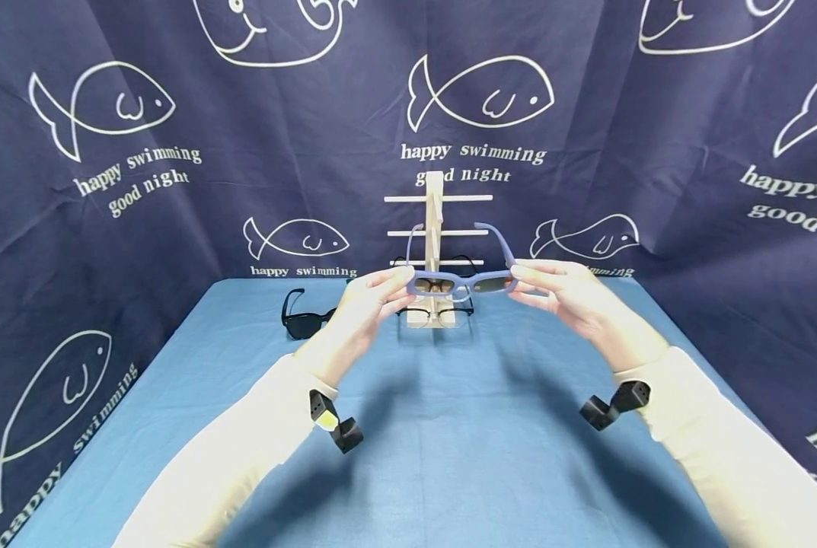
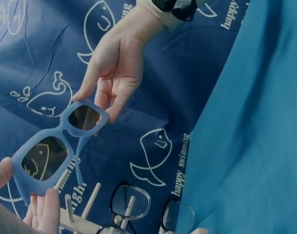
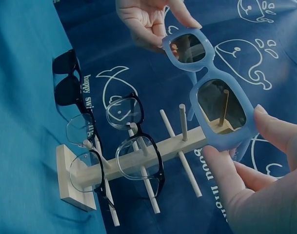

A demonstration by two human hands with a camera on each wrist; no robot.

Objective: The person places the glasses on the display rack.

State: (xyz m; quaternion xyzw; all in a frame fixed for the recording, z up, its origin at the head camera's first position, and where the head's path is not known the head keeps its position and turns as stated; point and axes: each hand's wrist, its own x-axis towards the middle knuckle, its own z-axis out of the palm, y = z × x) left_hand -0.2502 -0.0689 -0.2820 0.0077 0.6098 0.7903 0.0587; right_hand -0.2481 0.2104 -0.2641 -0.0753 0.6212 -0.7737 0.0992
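Observation:
Blue-framed sunglasses [image 1: 459, 283] with dark lenses are held up between both hands, temples unfolded toward the rack. My left hand [image 1: 374, 301] pinches the left end of the frame; my right hand [image 1: 572, 293] pinches the right end. Behind them stands a wooden glasses rack [image 1: 434, 221] with crossbars. Two pairs of glasses sit on its lower bars, a dark-rimmed pair [image 3: 160, 161] and, below it, a half-rimmed pair [image 3: 103, 165]. In the right wrist view the sunglasses [image 3: 221, 112] are beside the rack's upper bars, apart from it as far as I can tell.
Black sunglasses [image 1: 305, 325] lie on the blue table [image 1: 435, 457] left of the rack, partly hidden by my left hand. A dark blue curtain [image 1: 353, 152] with white fish drawings hangs behind and at the sides. Each wrist carries a small black camera [image 1: 336, 422].

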